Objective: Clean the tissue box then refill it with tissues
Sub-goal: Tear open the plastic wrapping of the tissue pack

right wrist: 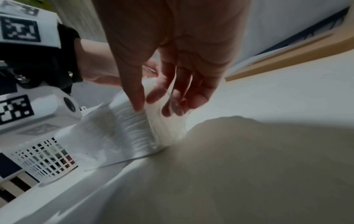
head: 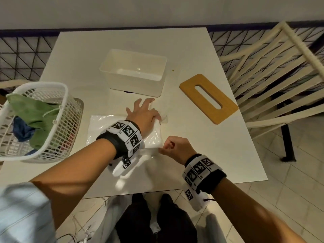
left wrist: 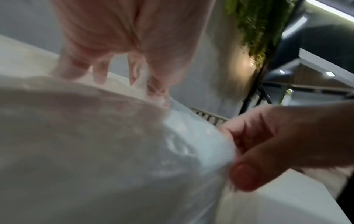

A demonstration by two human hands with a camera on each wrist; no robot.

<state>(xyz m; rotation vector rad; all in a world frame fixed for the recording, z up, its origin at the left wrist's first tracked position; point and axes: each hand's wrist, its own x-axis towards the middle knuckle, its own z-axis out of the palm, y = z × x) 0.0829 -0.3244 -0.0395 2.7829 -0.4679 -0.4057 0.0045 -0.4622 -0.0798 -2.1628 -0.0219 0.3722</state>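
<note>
The open white tissue box (head: 136, 86) stands lidless at the table's middle back. Its wooden slotted lid (head: 192, 88) lies flat to the right. A tissue pack (head: 105, 132) in clear plastic wrap lies in front of the box. My left hand (head: 145, 113) rests on the pack's far end with fingers spread, while thumb and forefinger pinch a fold of wrap (left wrist: 142, 77). My right hand (head: 171, 145) grips the wrap's near right edge in curled fingers and stretches it (right wrist: 168, 121). The tissues themselves are hidden under the film.
A white mesh basket (head: 70, 120) with green and blue cloths sits at the table's left edge. A cream slatted chair (head: 271, 67) stands right of the table (head: 219, 155). A small green speck lies right of the box.
</note>
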